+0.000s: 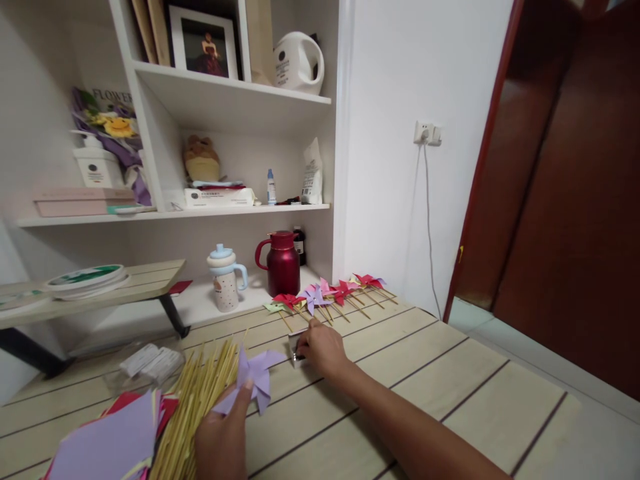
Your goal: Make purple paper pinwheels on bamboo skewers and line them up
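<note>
A folded lilac paper pinwheel (259, 379) is pinched between the thumb and fingers of my left hand (225, 427). My right hand (324, 348) reaches to a small box (294, 341) on the table, its fingers bent together at the box's opening. What those fingertips hold, if anything, is hidden. Just beyond the box lie several finished pinwheels on sticks, among them a lilac one (314, 298) and a red one (343, 291). Beside my left hand is a bundle of thin wooden sticks (200, 380). Left of it lies a stack of coloured paper squares (107, 440), lilac on top.
A clear plastic packet (145, 365) with white contents lies behind the paper. A low folding table (155, 275) bearing round plates stands at the left. Along the back are a light-blue-lidded cup (227, 283) and a dark red thermos jug (283, 263), under white shelves (240, 212).
</note>
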Action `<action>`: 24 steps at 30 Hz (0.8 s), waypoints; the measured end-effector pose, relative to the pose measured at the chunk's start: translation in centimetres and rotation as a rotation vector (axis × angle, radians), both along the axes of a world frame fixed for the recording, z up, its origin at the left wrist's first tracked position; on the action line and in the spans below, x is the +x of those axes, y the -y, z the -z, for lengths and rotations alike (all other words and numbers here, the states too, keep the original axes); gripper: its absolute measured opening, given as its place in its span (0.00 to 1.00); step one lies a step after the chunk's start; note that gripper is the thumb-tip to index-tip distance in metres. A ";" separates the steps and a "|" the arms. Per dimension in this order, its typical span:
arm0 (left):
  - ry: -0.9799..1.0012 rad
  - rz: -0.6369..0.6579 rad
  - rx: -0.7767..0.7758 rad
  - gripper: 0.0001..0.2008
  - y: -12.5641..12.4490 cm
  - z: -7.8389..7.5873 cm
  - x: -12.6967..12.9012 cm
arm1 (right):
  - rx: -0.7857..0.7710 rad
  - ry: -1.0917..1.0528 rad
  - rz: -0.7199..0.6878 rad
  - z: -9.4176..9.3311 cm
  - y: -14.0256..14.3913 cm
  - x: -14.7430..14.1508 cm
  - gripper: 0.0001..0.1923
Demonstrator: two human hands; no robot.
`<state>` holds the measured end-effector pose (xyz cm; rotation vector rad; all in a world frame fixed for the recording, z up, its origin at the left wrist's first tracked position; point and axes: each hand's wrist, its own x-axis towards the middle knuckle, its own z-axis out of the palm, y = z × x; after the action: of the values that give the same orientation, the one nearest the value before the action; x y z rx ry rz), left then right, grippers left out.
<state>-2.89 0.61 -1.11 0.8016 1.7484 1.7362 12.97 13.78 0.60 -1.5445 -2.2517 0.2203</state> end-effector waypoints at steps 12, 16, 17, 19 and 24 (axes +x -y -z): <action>-0.060 -0.014 -0.063 0.19 0.7 -2.0 0.8 | -0.058 -0.211 -0.024 1.1 -0.4 0.7 0.08; -0.071 -0.032 -0.030 0.14 0.8 -2.0 0.8 | -0.069 -0.284 -0.024 1.2 -0.7 1.2 0.09; -0.077 -0.035 -0.017 0.12 0.9 -2.2 0.9 | -0.073 -0.297 -0.025 1.2 -0.8 1.3 0.09; -0.094 -0.028 -0.013 0.11 1.1 -2.5 1.0 | -0.086 -0.312 -0.031 1.3 -0.9 1.4 0.07; -0.087 -0.020 -0.006 0.11 1.2 -2.8 1.2 | -0.133 -0.305 -0.024 1.8 -1.2 1.4 0.11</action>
<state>-1.65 -0.55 1.66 0.8721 1.8240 1.7320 14.40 14.95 -1.16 -1.4371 -2.0508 0.5823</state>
